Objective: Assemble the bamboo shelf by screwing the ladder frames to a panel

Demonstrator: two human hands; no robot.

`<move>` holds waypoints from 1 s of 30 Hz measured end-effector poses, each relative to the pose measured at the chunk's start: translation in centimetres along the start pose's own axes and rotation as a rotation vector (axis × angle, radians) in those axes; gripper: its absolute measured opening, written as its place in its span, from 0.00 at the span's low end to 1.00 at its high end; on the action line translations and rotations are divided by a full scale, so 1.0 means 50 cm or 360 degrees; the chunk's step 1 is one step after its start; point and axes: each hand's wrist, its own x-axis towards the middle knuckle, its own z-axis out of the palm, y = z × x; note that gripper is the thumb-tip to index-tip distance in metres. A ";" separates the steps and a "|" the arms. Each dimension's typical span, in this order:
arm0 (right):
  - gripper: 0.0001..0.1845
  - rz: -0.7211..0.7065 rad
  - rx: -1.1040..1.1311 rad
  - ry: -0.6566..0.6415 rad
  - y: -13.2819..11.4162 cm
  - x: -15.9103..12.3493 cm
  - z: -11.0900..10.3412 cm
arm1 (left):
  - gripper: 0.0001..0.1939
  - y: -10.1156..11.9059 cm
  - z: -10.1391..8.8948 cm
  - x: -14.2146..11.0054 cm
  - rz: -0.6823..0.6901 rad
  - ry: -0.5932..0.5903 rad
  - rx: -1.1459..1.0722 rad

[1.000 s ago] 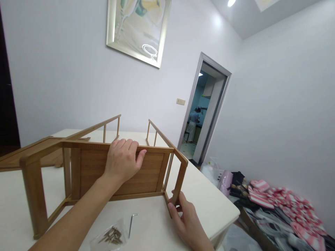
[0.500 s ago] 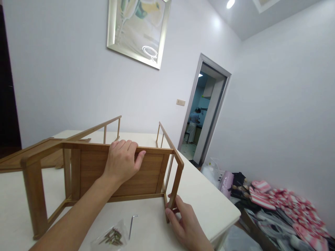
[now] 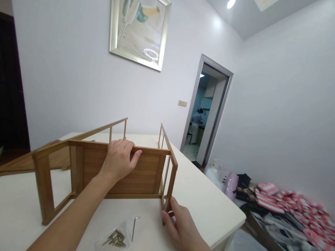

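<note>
A partly built wooden shelf frame [image 3: 136,174] stands on its side on the white table [image 3: 209,209]. My left hand [image 3: 119,160] lies over the top edge of its flat panel, fingers curled over the rim. My right hand [image 3: 180,226] grips the lower end of the right side frame [image 3: 170,177], a ladder-like piece with thin rungs, fingers wrapped round its post. A clear bag of screws [image 3: 113,237] and a hex key [image 3: 134,226] lie on the table in front of me.
Another wooden panel [image 3: 23,162] lies flat at the far left. An open doorway [image 3: 206,115] shows a person in a distant room. Clothes and bags [image 3: 277,205] are piled on the floor to the right. A framed picture [image 3: 138,31] hangs on the wall.
The right side frame has swung inward toward the panel, its lower end moving left with my right hand. My left hand has kept its place on the panel's top edge.
</note>
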 end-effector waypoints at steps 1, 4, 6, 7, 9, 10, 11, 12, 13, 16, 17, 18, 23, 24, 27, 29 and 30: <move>0.16 -0.0005 -0.0014 -0.0003 -0.001 0.001 0.006 | 0.11 -0.005 0.000 -0.001 -0.0005 -0.0009 -0.0012; 0.16 -0.0014 -0.0062 -0.0002 -0.006 0.005 0.024 | 0.11 -0.023 -0.001 -0.005 -0.0023 -0.0028 -0.0052; 0.16 -0.0032 -0.0074 -0.0001 -0.010 0.009 0.032 | 0.11 -0.033 -0.001 -0.007 -0.0028 -0.0033 -0.0074; 0.16 -0.0042 -0.0075 -0.0004 -0.011 0.011 0.036 | 0.11 -0.037 0.000 -0.008 -0.0028 -0.0035 -0.0082; 0.15 -0.0057 -0.0091 -0.0016 -0.012 0.014 0.041 | 0.11 -0.045 0.001 -0.010 -0.0028 -0.0040 -0.0090; 0.15 -0.0060 -0.0110 -0.0018 -0.012 0.015 0.043 | 0.12 -0.047 0.001 -0.011 -0.0030 -0.0045 -0.0091; 0.14 -0.0062 -0.0127 -0.0019 -0.012 0.015 0.044 | 0.12 -0.049 0.002 -0.011 -0.0034 -0.0055 -0.0090; 0.14 -0.0066 -0.0139 -0.0017 -0.012 0.015 0.044 | 0.12 -0.051 0.001 -0.012 -0.0040 -0.0066 -0.0088; 0.14 -0.0075 -0.0142 -0.0017 -0.013 0.015 0.043 | 0.12 -0.052 0.000 -0.012 -0.0047 -0.0078 -0.0087; 0.15 -0.0118 -0.0130 -0.0017 -0.015 0.017 0.033 | 0.12 -0.050 -0.006 -0.011 -0.0077 -0.0112 -0.0082; 0.15 -0.0126 -0.0137 -0.0011 -0.015 0.019 0.028 | 0.12 -0.049 -0.009 -0.010 -0.0087 -0.0125 -0.0079; 0.15 -0.0131 -0.0146 0.0001 -0.014 0.023 0.023 | 0.12 -0.047 -0.011 -0.009 -0.0099 -0.0131 -0.0077; 0.15 -0.0174 -0.0159 0.0028 -0.013 0.044 0.015 | 0.11 -0.042 -0.015 -0.006 -0.0131 -0.0156 -0.0114; 0.16 -0.0185 -0.0177 0.0034 -0.014 0.045 0.016 | 0.11 -0.042 -0.015 -0.006 -0.0132 -0.0150 -0.0118; 0.16 -0.0159 -0.0165 0.0048 -0.018 0.043 0.022 | 0.11 -0.044 -0.013 -0.008 -0.0127 -0.0131 -0.0115; 0.15 -0.0092 -0.0062 0.0043 -0.020 0.038 0.026 | 0.11 -0.047 -0.010 -0.009 -0.0121 -0.0131 -0.0114; 0.14 -0.0051 0.0005 0.0037 -0.020 0.036 0.028 | 0.11 -0.048 -0.009 -0.010 -0.0113 -0.0135 -0.0117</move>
